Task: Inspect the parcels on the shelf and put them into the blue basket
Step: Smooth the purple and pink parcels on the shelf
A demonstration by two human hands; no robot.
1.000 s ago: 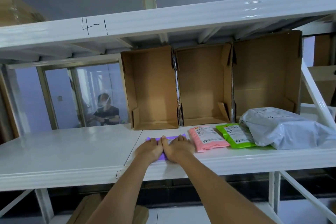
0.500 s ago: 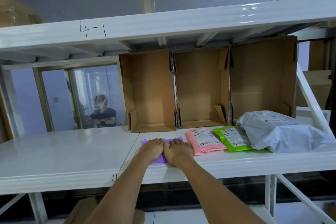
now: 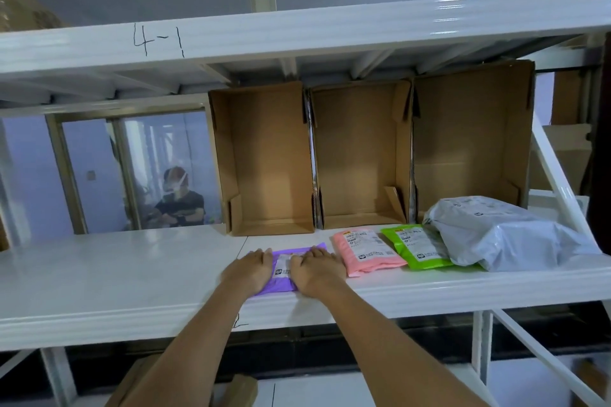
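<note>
With your left hand (image 3: pixel 249 269) and right hand (image 3: pixel 315 269) lying flat, slightly apart, on the purple parcel (image 3: pixel 281 277) at the shelf (image 3: pixel 132 274) edge, you risk sliding the slick bag off.

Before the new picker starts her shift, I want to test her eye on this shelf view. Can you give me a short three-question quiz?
1. True or false: both hands lie flat on the flat purple plastic parcel.
2. Which parcel lies directly right of the purple one? A) soft pink plastic parcel B) bright green plastic parcel C) bulky grey plastic parcel
3. How many open brown cardboard boxes stand behind the parcels?

Key: 1 true: left hand and right hand rest on it. 2 A. 3 three.
</note>
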